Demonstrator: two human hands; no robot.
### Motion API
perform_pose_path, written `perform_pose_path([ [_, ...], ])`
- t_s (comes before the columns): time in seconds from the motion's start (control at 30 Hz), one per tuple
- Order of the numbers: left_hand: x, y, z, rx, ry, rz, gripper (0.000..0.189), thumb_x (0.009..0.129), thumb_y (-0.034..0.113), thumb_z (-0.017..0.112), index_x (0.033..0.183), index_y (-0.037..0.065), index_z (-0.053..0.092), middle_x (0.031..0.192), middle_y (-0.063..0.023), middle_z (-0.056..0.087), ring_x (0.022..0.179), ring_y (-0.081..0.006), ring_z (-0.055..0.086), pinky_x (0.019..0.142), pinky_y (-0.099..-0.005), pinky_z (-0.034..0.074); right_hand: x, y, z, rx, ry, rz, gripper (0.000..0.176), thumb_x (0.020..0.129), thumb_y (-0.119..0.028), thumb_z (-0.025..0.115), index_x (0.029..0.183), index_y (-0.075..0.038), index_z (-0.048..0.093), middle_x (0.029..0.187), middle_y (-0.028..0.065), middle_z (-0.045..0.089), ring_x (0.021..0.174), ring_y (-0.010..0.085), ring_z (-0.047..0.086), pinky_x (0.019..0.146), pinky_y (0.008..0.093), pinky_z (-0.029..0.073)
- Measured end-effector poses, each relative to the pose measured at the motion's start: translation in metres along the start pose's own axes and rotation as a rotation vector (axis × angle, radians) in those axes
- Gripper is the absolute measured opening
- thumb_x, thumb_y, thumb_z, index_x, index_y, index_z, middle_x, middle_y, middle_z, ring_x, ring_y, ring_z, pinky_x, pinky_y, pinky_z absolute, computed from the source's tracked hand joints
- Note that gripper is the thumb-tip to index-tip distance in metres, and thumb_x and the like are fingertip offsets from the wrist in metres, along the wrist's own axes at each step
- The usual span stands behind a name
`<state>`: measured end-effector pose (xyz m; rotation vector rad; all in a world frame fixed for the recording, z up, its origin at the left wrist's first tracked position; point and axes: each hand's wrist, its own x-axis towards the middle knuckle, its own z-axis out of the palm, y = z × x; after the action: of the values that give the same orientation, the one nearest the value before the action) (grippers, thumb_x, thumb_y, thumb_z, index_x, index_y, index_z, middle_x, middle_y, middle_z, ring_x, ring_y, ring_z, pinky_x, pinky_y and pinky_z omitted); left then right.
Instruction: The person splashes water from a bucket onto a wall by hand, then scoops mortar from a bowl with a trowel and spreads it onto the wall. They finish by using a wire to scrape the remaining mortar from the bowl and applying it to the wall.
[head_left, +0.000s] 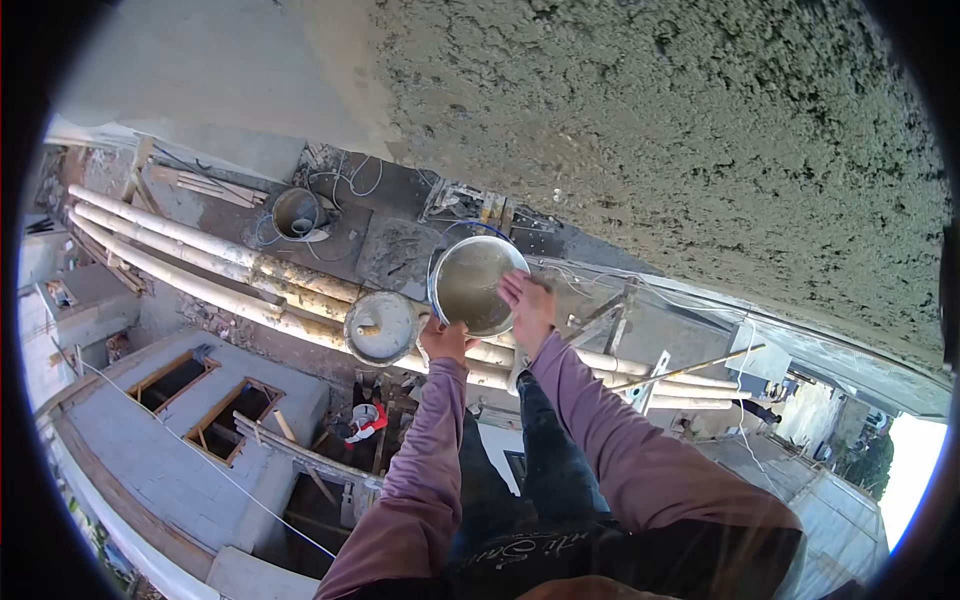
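A metal bucket point(468, 285) with wet grey mortar inside is held out in front of me, its mouth turned toward the camera. My left hand point(443, 341) grips the bucket's lower rim. My right hand point(527, 305) rests over the right side of the rim, fingers reaching into the bucket. Both arms wear purple sleeves. Just left of the held bucket sits a second round grey container point(380, 328), caked in mortar, on the poles.
A rough plastered wall point(680, 130) fills the upper right. Long pale scaffold poles point(200, 262) run beneath the bucket. A third bucket point(296, 212) with a hose lies on a slab. Rooftops and a person in red point(366, 421) are far below.
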<state>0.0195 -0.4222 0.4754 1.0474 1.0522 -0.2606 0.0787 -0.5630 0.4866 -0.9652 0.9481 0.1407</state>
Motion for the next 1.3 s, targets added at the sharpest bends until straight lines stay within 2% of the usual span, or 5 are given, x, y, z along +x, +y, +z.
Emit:
perform_pose_path([
  [0.23,-0.032,-0.021,0.045,-0.040,-0.066,-0.025,0.043,0.078,-0.004,0.055,0.117,0.007,0.068,0.093,-0.0051,0.070,0.069,-0.0141,0.067,0.052,-0.0323,0.063,0.039,-0.011,-0.044,0.417,-0.166,0.193,0.021,0.100,-0.014,0.049,0.107,0.003,0.059,0.105,0.0186,0.066,0.099,0.0309,0.066,0.088,0.0410,0.058],
  [0.43,-0.026,-0.074,0.076,0.045,-0.099,-0.033,0.044,0.072,-0.008,0.058,0.115,0.001,0.062,0.098,-0.0114,0.069,0.072,-0.0231,0.069,0.054,-0.0376,0.066,-0.049,-0.220,-0.081,0.381,-0.015,-0.405,0.034,0.105,-0.015,0.041,0.124,0.012,0.051,0.119,0.0243,0.061,0.110,0.0316,0.064,0.098,0.0410,0.055],
  [0.77,-0.079,-0.137,0.154,0.193,-0.250,-0.064,0.037,0.074,-0.008,0.057,0.108,0.003,0.064,0.094,-0.0077,0.069,0.071,-0.0181,0.067,0.056,-0.0388,0.065,0.062,-0.043,-0.216,0.393,0.284,0.125,0.028,0.101,-0.013,0.046,0.117,0.008,0.054,0.103,0.0190,0.063,0.093,0.0301,0.066,0.088,0.0410,0.059],
  [1.03,-0.088,-0.204,0.187,0.243,-0.285,-0.170,0.043,0.074,-0.008,0.057,0.114,0.003,0.064,0.083,-0.0040,0.060,0.066,-0.0182,0.064,0.055,-0.0400,0.065,-0.089,-0.318,-0.214,0.442,0.040,-0.492,0.040,0.106,-0.015,0.040,0.132,0.015,0.047,0.126,0.0264,0.059,0.115,0.0310,0.062,0.103,0.0403,0.052],
  [1.3,-0.124,-0.211,0.230,0.411,-0.329,-0.107,0.033,0.075,-0.005,0.058,0.107,0.001,0.064,0.094,-0.0079,0.066,0.076,-0.0196,0.066,0.058,-0.0369,0.065,0.031,-0.124,-0.352,0.404,0.361,0.048,0.025,0.099,-0.009,0.046,0.115,0.009,0.051,0.116,0.0213,0.058,0.107,0.0295,0.061,0.096,0.0451,0.055],
])
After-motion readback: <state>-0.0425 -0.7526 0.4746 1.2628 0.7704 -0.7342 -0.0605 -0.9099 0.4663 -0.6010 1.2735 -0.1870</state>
